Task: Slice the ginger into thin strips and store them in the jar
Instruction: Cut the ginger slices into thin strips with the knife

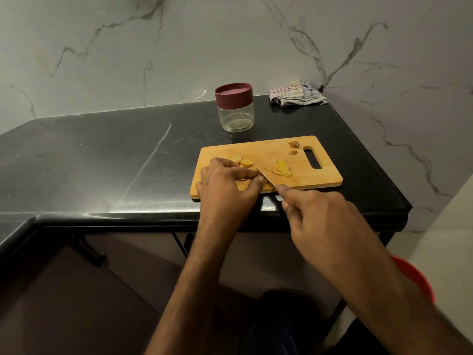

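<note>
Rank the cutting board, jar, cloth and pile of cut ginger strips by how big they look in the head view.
1. Cutting board, clearly largest.
2. Jar and cloth: about alike; the cloth lies farther back, so no ranking between them.
3. Ginger strips, smallest.

I see both my forearms bare to the frame's edge, no sleeves, rings or watch on my left hand (pixel 225 185) or right hand (pixel 320 213); dark trousers below.
</note>
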